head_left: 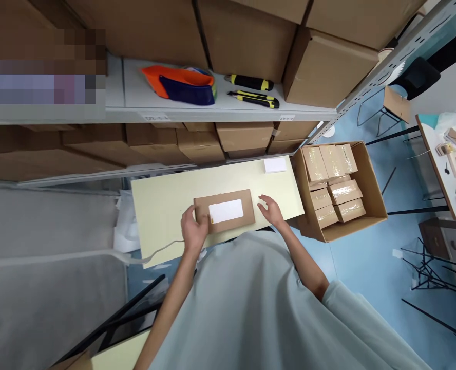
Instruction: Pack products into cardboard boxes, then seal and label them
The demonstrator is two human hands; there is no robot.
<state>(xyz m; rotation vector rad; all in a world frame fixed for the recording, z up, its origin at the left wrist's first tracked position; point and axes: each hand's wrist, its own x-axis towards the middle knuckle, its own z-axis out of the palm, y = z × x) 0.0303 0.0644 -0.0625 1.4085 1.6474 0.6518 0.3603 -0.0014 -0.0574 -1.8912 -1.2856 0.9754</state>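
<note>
A small flat cardboard box [230, 229] lies on the pale yellow table [162, 205], with a white label [226, 210] on its top. My left hand [194, 231] grips the box's left end, fingers at the far corner and thumb over the near part. Just off the right end, my right hand [271, 211] hovers with its fingers apart and nothing in them. Behind it, near the table's back edge, lies a white stack of paper or labels [274, 165].
Right of the table stands a large open carton [372, 200] with several taped boxes inside. A shelf [231, 114] behind carries big cartons, an orange and blue pouch [182, 86] and box cutters [251, 82]. A pale cable or hose [97, 254] reaches the table's left side.
</note>
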